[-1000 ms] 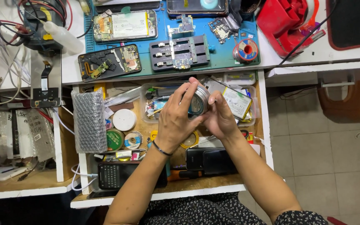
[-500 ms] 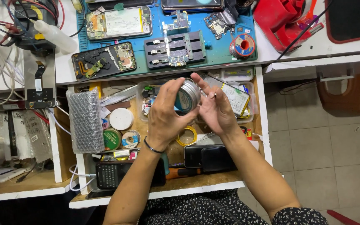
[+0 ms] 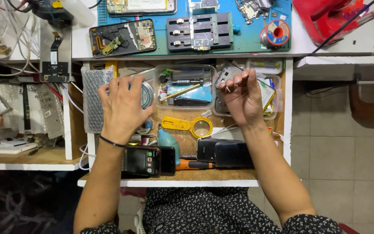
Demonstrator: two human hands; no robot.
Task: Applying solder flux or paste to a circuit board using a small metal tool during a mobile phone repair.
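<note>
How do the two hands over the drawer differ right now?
The left hand is spread flat over a round tin; the right hand is curled, fingertips pinched. The left wrist wears a dark band; the right wrist is bare. Both hover over the open drawer.

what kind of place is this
Most likely a phone repair bench. An opened phone with its circuit boards bare lies on a blue work mat, beside a solder spool, and a yellow magnifier sits in the open drawer below.
</note>
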